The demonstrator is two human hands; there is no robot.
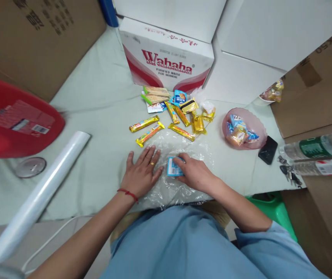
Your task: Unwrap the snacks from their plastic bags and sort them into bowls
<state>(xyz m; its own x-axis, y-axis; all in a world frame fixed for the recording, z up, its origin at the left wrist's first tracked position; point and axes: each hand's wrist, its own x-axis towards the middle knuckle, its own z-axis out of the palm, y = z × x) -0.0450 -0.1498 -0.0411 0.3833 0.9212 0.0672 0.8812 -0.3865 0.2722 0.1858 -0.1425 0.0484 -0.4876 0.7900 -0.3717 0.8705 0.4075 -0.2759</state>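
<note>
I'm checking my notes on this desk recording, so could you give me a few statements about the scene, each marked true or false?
1. The right hand touches a small blue packet. True.
2. The left hand is closed around a snack bar. False: its fingers are spread.
3. The red bracelet is on the right wrist. False: it is on the left wrist.
4. Clear plastic spreads around the blue packet. True.
5. The black phone lies inside the pink bowl. False: it lies outside, to the bowl's right.
</note>
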